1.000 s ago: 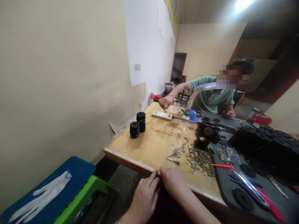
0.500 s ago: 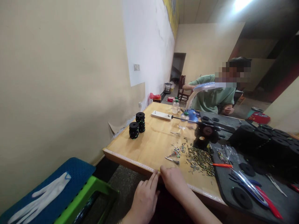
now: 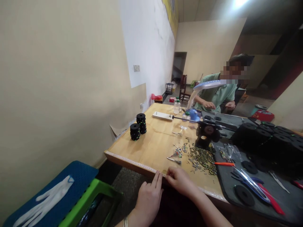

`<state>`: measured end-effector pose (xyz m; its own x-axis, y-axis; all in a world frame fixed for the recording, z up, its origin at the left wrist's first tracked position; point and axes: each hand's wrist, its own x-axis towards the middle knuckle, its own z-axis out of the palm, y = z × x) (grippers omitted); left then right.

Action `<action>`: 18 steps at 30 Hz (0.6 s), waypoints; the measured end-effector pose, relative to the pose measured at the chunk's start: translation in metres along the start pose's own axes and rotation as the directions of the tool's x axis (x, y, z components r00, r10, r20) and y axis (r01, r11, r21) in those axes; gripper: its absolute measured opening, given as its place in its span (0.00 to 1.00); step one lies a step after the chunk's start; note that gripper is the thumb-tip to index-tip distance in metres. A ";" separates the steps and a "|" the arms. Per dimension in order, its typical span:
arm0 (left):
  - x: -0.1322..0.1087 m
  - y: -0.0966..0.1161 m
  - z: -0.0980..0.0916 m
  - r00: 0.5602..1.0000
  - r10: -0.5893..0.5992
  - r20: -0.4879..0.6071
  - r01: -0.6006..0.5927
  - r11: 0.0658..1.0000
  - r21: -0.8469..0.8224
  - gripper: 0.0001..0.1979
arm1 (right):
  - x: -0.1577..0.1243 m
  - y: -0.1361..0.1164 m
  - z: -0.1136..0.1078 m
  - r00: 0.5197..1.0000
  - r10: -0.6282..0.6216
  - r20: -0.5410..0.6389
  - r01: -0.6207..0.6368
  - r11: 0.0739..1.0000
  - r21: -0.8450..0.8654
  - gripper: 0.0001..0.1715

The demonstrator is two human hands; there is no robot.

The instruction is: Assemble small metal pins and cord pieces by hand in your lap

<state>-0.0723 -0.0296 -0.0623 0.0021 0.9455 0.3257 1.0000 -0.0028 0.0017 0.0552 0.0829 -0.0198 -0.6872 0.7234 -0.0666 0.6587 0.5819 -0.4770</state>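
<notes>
My left hand point(image 3: 149, 197) is at the table's front edge, two fingers stretched together onto the printed measuring strip point(image 3: 132, 162), the others curled. Whatever lies under its fingertips and thumb is hidden. Just to its right, my right hand point(image 3: 179, 180) rests on the edge in a pinch, and what it grips is too small to make out. Beyond the hands lie two thin pieces with dark brush-like ends point(image 3: 174, 160), beside small coloured bits point(image 3: 178, 150). A spread of small dark-and-gold pieces point(image 3: 202, 159) covers the wood further right.
Black spools point(image 3: 135, 131) stand in stacks at left. A clamp-like black device point(image 3: 206, 134) joins a rod and white block point(image 3: 163, 116). Scissors point(image 3: 257, 186), a red pen-like tool point(image 3: 223, 164) and more spools sit on the grey mat point(image 3: 228, 192). A co-worker point(image 3: 219, 94) sits opposite, behind a lamp.
My right hand has shifted slightly right along the edge, opening a small gap from the left fingertips. The co-worker's raised arm has come down toward the table.
</notes>
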 end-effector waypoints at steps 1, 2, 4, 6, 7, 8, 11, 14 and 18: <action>0.000 0.001 -0.001 1.000 0.000 0.002 0.000 1.000 0.006 0.23 | -0.002 0.004 0.000 1.000 0.012 -0.001 -0.012 1.000 0.023 0.09; 0.001 0.001 -0.002 1.000 0.001 0.004 -0.001 1.000 0.014 0.23 | -0.004 0.009 0.000 1.000 0.025 -0.002 -0.024 0.999 0.044 0.08; 0.002 0.001 -0.004 1.000 0.004 0.004 -0.004 0.999 0.038 0.22 | -0.009 0.018 -0.002 0.999 0.048 -0.005 -0.048 0.996 0.077 0.07; 0.003 0.001 -0.005 1.000 0.009 0.002 -0.009 0.998 0.062 0.22 | -0.015 0.026 -0.006 0.997 0.074 -0.010 -0.073 0.993 0.095 0.05; 0.003 0.001 -0.005 1.000 0.013 0.000 -0.013 0.997 0.072 0.22 | -0.018 0.029 -0.009 0.996 0.088 -0.015 -0.086 0.991 0.099 0.05; 0.003 0.001 -0.005 1.000 0.017 -0.001 -0.016 0.997 0.080 0.21 | -0.021 0.032 -0.012 0.995 0.101 -0.022 -0.099 0.990 0.098 0.05; 0.003 0.002 -0.005 1.000 0.021 -0.002 -0.020 0.996 0.091 0.21 | -0.032 0.034 -0.021 0.988 0.141 -0.059 -0.137 0.987 0.079 0.06; 0.002 0.001 -0.003 1.000 0.019 0.002 -0.019 0.996 0.090 0.20 | -0.042 0.033 -0.024 0.981 0.172 -0.095 -0.167 0.985 0.053 0.07; 0.001 0.000 0.000 1.000 0.022 -0.002 -0.022 0.996 0.090 0.20 | -0.050 0.032 -0.020 0.981 0.140 -0.135 -0.141 0.990 0.006 0.08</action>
<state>-0.0722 -0.0286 -0.0618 0.0244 0.9444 0.3278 0.9959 0.0056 -0.0903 0.1173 0.0726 -0.0138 -0.5407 0.8411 -0.0142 0.7468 0.4721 -0.4683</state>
